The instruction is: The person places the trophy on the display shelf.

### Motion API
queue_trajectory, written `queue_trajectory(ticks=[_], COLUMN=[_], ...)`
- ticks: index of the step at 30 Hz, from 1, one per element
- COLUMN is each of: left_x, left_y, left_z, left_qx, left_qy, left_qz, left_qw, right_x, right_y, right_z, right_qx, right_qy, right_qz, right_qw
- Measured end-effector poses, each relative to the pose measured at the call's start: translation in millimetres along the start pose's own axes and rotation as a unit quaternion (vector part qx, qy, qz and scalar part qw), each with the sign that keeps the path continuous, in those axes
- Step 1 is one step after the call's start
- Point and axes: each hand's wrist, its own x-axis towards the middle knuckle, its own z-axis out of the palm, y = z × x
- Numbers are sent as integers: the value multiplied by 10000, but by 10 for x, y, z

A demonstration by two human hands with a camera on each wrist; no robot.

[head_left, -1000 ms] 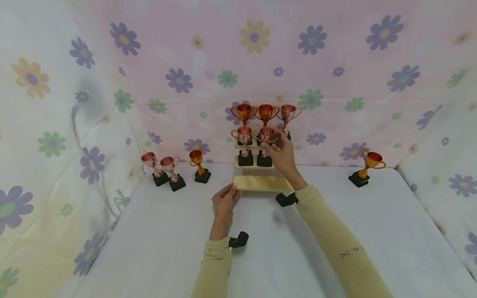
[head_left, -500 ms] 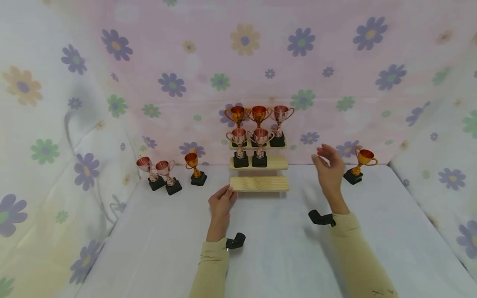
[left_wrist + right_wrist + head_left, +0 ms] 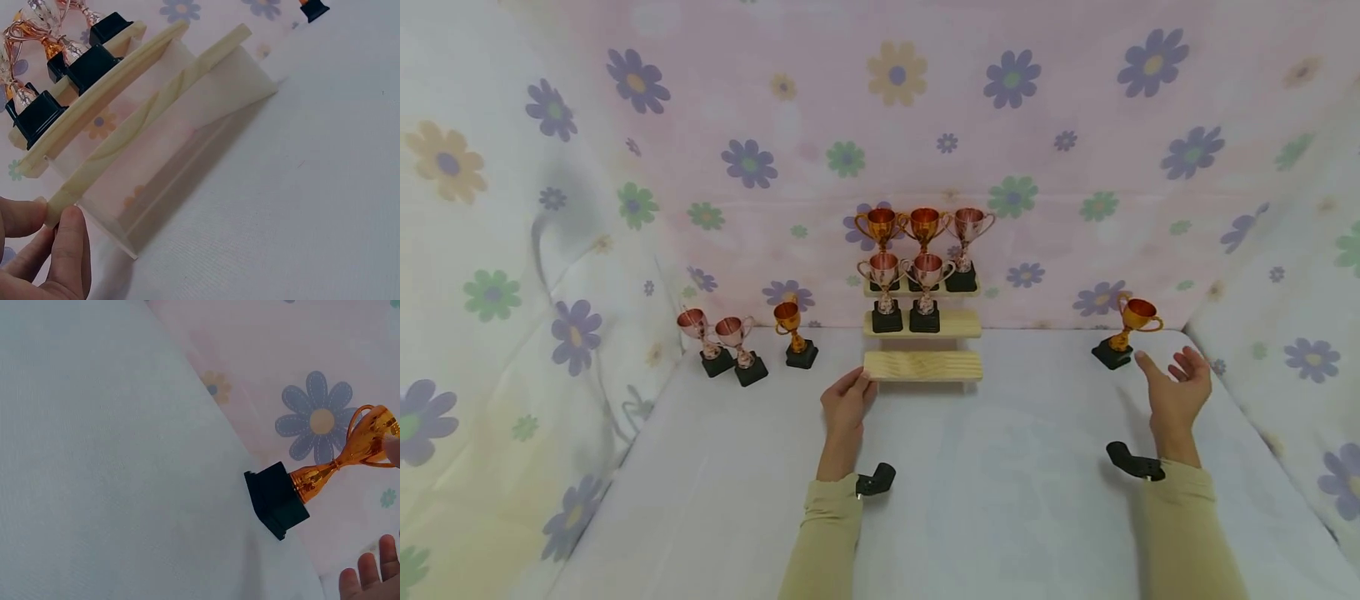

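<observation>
My left hand (image 3: 844, 408) pinches the left end of the bottom step of a three-step wooden display stand (image 3: 925, 365); thumb and fingertips grip the board's corner in the left wrist view. Two gold trophy cups (image 3: 881, 222) and a rose-gold trophy (image 3: 967, 223) stand on its top step. Two rose-gold trophies (image 3: 927, 270) occupy the left and middle of the second step; the bottom step is bare. At the right, my right hand (image 3: 1180, 400) has its fingers spread beside a gold trophy (image 3: 369, 440) with a black base, the thumb overlapping the cup in the right wrist view.
On the left of the white table (image 3: 1000, 500) stand two rose-gold trophies (image 3: 730, 332) and a gold trophy (image 3: 788, 318). Flower-patterned cloth (image 3: 760, 83) rises behind and along both sides.
My right hand has let go of the rose-gold trophy on the second step and moved right to the lone gold trophy. My left hand has stayed on the stand.
</observation>
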Motion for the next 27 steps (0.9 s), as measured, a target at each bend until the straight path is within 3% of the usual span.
queue_trajectory(ticks=[3,6,11,16,20,27], left_x=[10,12,13,11,11,5], left_y=[-3,-4,4,-1,3,1], left_z=[5,15,2,-10,-12,-1], left_qx=[-18,-78,-137,-127,-104,-29], left_qy=[13,-23,-76,-54,-80,-19], left_qz=[-8,31,124,147,120,99], left_qw=[10000,10000,9998,9998,9998,9999], right_x=[64,104,159,234,245,200], right_y=[40,59,35,-1,-11,-12], right_z=[10,41,151,253,320,351], right_qx=[-649,-756,-504,-518,-767,-476], right_qy=[-500,-694,-750,-1020,-1008,-915], right_qz=[384,459,-124,-752,-1024,-1347], right_qw=[9959,9937,9958,9906,9866,9855])
